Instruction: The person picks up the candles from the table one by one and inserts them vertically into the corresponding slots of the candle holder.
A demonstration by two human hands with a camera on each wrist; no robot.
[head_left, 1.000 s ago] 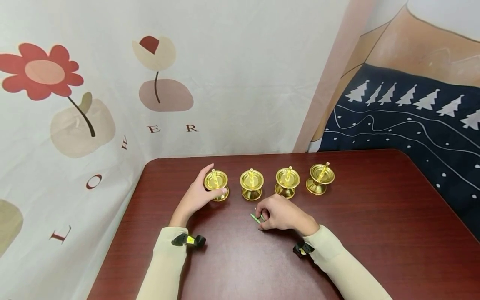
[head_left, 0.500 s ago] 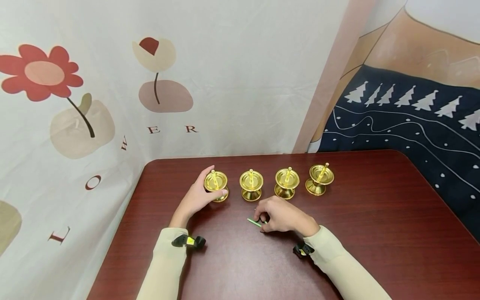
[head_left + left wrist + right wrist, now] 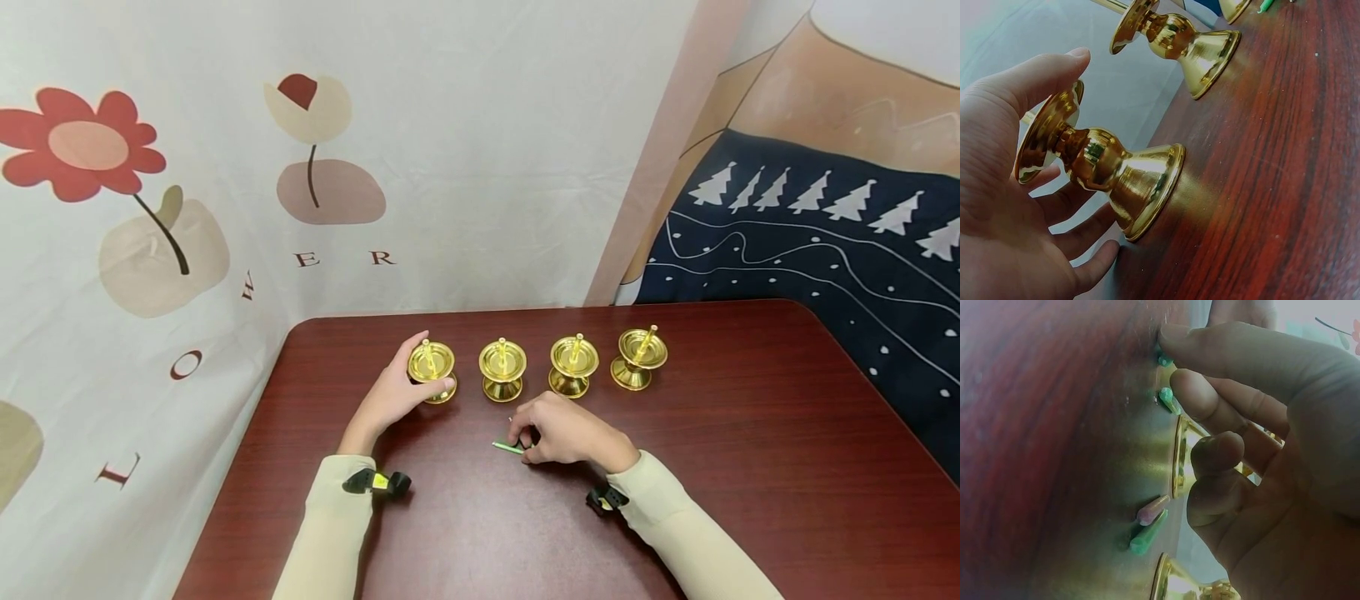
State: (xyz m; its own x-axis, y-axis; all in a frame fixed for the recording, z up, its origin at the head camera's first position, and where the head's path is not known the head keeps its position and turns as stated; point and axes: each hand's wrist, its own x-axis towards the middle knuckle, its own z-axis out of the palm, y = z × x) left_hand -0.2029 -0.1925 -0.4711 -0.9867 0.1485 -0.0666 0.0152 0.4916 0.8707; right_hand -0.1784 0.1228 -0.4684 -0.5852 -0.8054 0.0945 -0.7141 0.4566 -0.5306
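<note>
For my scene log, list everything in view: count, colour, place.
Table: one, dark red, below
Holders: four, gold, in a row along the table's far side
Rods: four, gold, one in each holder
Sticks: at least four, three green, one pink, on the table near the holders
Pale cloth: one, white, printed, behind
Patterned cloth: one, navy and tan, behind right
Sleeves: two, cream, foreground
Wrist cameras: two, black, on the sleeves
Left hand: one, bare, around the leftmost holder
Right hand: one, bare, curled at a green stick

In view are four gold candle holders (image 3: 502, 387), three green sticks (image 3: 1149, 533), one pink stick (image 3: 1152, 511) and one table (image 3: 480, 533).
</note>
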